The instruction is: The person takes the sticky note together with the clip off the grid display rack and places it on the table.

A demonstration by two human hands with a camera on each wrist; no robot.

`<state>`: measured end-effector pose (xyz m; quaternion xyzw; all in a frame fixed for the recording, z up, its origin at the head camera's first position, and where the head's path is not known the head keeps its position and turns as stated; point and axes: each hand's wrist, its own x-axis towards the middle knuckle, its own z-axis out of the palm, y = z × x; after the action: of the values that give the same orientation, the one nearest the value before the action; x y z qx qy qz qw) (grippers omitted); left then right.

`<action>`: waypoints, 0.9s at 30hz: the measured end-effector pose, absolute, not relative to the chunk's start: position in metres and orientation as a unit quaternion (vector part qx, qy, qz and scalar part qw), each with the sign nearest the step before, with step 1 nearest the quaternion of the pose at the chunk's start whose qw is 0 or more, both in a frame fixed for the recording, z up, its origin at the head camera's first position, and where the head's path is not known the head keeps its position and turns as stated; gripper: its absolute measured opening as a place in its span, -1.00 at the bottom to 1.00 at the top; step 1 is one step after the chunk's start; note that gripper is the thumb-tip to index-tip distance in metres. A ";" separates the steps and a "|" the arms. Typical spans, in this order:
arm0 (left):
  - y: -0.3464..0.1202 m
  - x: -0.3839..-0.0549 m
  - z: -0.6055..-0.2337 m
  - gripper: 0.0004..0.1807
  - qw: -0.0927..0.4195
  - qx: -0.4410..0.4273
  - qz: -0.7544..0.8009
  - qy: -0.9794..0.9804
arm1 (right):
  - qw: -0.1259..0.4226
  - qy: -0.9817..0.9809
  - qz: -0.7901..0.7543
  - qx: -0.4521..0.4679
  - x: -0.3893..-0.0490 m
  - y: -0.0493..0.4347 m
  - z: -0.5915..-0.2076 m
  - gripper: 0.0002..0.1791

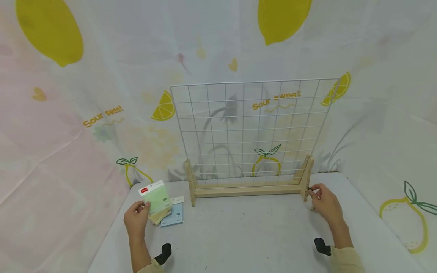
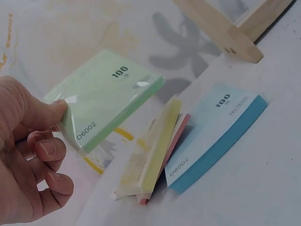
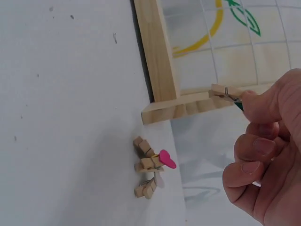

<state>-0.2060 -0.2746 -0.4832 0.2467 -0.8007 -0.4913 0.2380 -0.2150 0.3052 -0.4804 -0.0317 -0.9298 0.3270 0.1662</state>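
Between thumb and fingers, my left hand pinches a green sticky note pad in a clear sleeve, lifted above the other pads. Beneath it lie a blue sticky note pad, a yellow pad and a red pad, the red one mostly covered. My right hand pinches a small wooden clothespin with a bit of dark green at its held end. It is beside the right foot of the wire grid rack. Several clothespins lie below that hand, one bearing a pink heart.
The rack's white wire grid stands upright in its wooden base at the back of the white table. Behind it hangs a lemon-print cloth. Black wrist mounts stick out inward from both sleeves.
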 end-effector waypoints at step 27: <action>-0.284 -0.203 -0.502 -0.65 0.231 0.298 -0.473 -0.797 | 0.078 -0.929 0.338 -0.126 -0.218 0.327 -0.492 -0.68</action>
<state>-0.2032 -0.2836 -0.5024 0.2977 -0.7966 -0.4726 0.2312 -0.2184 0.3275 -0.4918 -0.1263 -0.9293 0.3382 0.0778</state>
